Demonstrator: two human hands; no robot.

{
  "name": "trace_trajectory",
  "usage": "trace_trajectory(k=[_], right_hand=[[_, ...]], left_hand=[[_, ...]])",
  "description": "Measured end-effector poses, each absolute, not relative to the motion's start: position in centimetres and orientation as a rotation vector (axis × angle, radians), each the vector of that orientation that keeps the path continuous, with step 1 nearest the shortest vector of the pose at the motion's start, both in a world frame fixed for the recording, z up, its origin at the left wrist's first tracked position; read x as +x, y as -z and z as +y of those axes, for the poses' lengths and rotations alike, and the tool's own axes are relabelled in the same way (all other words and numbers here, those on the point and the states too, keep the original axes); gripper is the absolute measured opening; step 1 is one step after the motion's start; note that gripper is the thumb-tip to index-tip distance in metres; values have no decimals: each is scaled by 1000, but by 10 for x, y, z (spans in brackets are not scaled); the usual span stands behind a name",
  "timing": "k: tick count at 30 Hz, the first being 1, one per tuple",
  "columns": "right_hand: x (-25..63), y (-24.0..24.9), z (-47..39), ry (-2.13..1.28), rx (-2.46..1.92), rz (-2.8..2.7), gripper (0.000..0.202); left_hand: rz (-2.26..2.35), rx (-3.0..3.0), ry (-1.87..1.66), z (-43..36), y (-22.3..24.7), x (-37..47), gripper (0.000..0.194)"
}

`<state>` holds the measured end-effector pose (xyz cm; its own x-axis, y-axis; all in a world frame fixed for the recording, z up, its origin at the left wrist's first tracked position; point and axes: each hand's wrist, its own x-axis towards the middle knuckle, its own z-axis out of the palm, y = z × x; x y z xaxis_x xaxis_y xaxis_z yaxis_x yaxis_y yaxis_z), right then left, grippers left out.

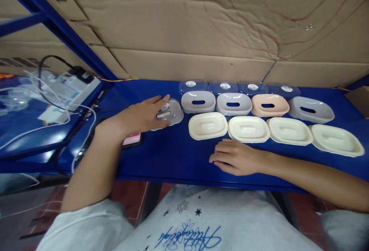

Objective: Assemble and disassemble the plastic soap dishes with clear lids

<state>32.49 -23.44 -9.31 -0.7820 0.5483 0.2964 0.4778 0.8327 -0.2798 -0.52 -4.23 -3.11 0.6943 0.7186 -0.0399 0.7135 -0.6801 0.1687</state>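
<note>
At the left of the row sits a soap box (174,113) with a clear lid and a round sticker on it. My left hand (145,113) lies over its left part, thumb on the near side and fingers on the far side, gripping it. My right hand (235,157) rests on the blue table with curled fingers and nothing visible in them. Just beyond it lie several cream soap trays (248,128) in a row. Behind these stand several slotted soap dish bases, grey (198,108) and peach (270,112). Clear lids (223,87) with stickers line the back.
A phone (132,139) lies partly under my left forearm. White cables and a power strip (62,103) crowd the left side of the blue table (173,158). Cardboard (184,62) walls off the back, and a cardboard piece (359,99) stands at the right edge.
</note>
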Motion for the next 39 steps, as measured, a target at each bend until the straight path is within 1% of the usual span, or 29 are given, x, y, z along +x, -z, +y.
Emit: trace_trajectory(k=[3,8,11,14,17,20,23,26,28,31,33,37,39], right_hand=[[325,93,-234,-262,-761,-2639,21],[324,93,-235,-277,-778,-2647,22],[325,93,-235,-286,-782,-2646,21],[325,94,-235,-273,-760,-2644,22],[325,94,-235,-271,-765,-2643,22],[325,93,-234,-270,-768,-2645,21],[325,93,-234,-263,-765,-2644,21],[325,93,-235,-254,-760,-2640,22],[325,93,-235,-254,-755,-2635,22],[324,94,-234,-252,-756,-2626,23],[324,94,-234,-252,-763,-2624,23],[324,95,-234,-265,-777,-2631,22],[324,95,-234,-267,-770,-2636,22]], left_hand=[[1346,2715,60,-41,18,4,72],[1550,2885,-127,-38,9,17,41],[1594,2847,-102,-27,16,19,31],[1517,2861,-118,-21,24,20,34],[1472,2908,-132,-22,28,22,44],[1436,2916,-70,-24,31,22,55],[1386,2910,-54,-27,32,24,59],[1254,2920,-248,-38,31,33,55],[1011,2924,-347,-51,30,41,51],[578,2897,-270,-75,33,54,44],[432,2872,-193,-87,36,59,38],[376,2842,-130,-91,40,60,32],[381,2836,-132,-85,39,58,24]])
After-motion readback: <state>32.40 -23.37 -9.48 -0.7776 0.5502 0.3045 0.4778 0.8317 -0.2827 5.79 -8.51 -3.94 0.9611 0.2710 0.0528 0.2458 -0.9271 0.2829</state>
